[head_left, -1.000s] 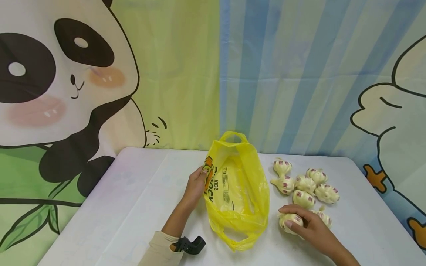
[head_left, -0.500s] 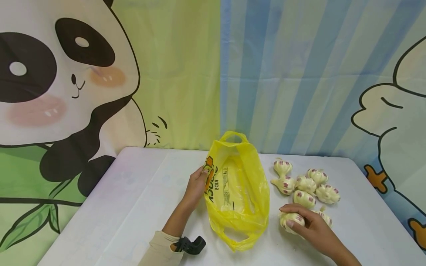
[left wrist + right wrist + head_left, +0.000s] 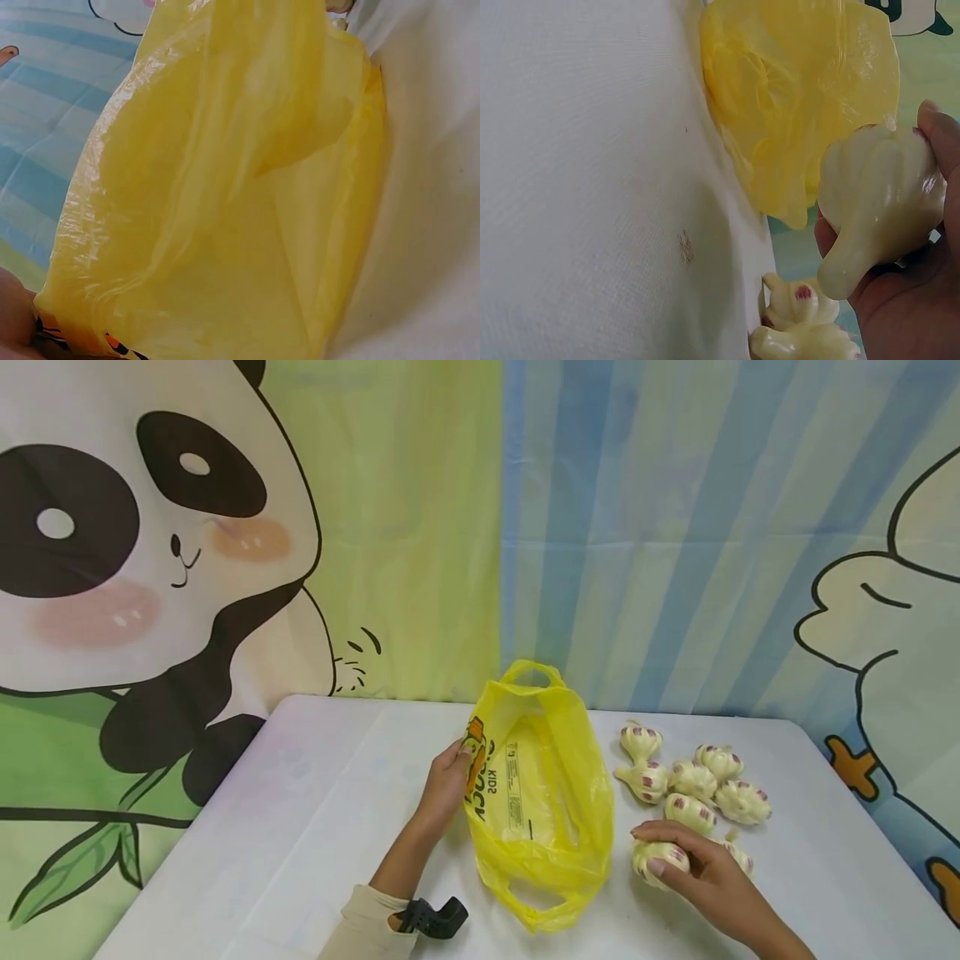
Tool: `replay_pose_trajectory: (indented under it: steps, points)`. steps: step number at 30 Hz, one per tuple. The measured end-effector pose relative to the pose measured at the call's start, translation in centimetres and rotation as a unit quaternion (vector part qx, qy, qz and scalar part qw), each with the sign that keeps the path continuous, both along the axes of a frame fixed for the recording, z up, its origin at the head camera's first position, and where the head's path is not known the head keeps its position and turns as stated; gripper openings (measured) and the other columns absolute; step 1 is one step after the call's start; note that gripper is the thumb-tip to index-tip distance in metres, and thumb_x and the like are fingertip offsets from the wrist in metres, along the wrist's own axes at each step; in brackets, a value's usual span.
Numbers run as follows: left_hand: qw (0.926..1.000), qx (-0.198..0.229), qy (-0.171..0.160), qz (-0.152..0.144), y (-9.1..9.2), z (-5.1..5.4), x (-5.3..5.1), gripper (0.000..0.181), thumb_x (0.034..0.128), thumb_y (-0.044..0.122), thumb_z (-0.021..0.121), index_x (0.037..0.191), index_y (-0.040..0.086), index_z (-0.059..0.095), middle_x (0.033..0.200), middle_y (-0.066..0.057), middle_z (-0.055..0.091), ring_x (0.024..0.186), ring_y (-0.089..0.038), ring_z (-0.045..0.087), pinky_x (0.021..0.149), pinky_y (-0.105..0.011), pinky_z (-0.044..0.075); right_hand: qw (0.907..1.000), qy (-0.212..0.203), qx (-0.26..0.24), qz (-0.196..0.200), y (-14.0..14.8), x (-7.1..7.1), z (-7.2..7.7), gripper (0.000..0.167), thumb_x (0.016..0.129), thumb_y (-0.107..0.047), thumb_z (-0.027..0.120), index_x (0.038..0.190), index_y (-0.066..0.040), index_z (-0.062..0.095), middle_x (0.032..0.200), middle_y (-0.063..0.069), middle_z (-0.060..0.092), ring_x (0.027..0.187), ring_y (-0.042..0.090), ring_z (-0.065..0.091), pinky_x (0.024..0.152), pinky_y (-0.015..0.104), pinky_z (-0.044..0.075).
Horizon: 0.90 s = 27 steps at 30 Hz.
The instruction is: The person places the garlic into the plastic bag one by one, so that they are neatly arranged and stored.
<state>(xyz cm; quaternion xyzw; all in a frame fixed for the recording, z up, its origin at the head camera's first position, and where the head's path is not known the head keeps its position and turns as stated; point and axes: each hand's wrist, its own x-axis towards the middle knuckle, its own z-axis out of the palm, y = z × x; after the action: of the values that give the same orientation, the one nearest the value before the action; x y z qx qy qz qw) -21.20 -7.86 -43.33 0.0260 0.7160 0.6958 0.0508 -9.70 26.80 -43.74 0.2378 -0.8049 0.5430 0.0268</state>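
A yellow plastic bag (image 3: pixel 555 777) with dark and orange print lies with its mouth spread, handles at its far and near ends. My left hand (image 3: pixel 444 785) pinches its left edge; in the left wrist view the bag (image 3: pixel 217 187) fills most of the picture. Just right of the bag, my right hand (image 3: pixel 708 877) grips a garlic bulb (image 3: pixel 660 864) between thumb and fingers. The right wrist view shows that bulb (image 3: pixel 885 187) held above the table, its stem toward the camera. Behind the right hand is a group of several white-and-purple garlic bulbs (image 3: pixel 690 812).
The white table (image 3: pixel 315 810) runs back to a printed cloth backdrop (image 3: pixel 397 527) with a panda at the left. A black strap mount (image 3: pixel 435 918) is on the left wrist. One bulb (image 3: pixel 738 857) is partly hidden behind the right hand.
Both hands keep their grips, with hardly any movement. The whole head view has shifted slightly, so everything appears a little lower and further right.
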Motion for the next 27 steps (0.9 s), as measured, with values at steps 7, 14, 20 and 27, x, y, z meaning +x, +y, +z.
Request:
replay_pose_trajectory:
  steps: [7,14,20,27]
  points:
    - [0.9999,0.008,-0.002,-0.008,-0.1,1.1,0.5,0.045,0.1075,0.022,0.032,0.147,0.003,0.039,0.103,-0.023,0.063,0.09,-0.035,0.062,0.092,-0.055,0.044,0.9995,0.03,-0.005,0.001,-0.1,-0.4,0.3,0.033,0.095,0.007,0.057,0.127,-0.001,0.06,0.127,0.011,0.058,0.116,0.006,0.053,0.082,0.024,0.052]
    - [0.9999,-0.005,0.008,-0.009,0.3,3.4,2.1,0.044,0.1069,0.018,0.032,0.146,-0.001,0.04,0.1,-0.019,0.063,0.086,-0.026,0.061,0.093,-0.054,0.044,0.9986,0.052,-0.005,0.002,-0.2,-0.8,0.9,0.035,0.093,0.01,0.058,0.126,0.0,0.06,0.128,0.013,0.058,0.121,0.005,0.05,0.087,0.02,0.05]
    - [0.9999,-0.001,0.003,-0.013,0.3,2.3,1.2,0.044,0.1072,0.019,0.032,0.145,0.0,0.041,0.1,-0.022,0.063,0.086,-0.03,0.062,0.091,-0.056,0.044,0.9979,0.059,0.017,-0.022,0.0,-1.6,2.1,0.035,0.093,0.006,0.06,0.126,-0.006,0.062,0.13,0.006,0.057,0.121,0.003,0.049,0.082,0.021,0.051]
    - [0.9998,0.018,-0.004,-0.005,0.0,0.1,-0.1,0.045,0.1071,0.026,0.035,0.146,0.007,0.042,0.105,-0.025,0.063,0.092,-0.038,0.062,0.09,-0.054,0.046,0.9974,0.056,0.029,-0.034,-0.1,-2.7,3.3,0.033,0.094,0.003,0.061,0.126,-0.005,0.062,0.13,0.002,0.057,0.12,0.001,0.048,0.071,0.023,0.053]
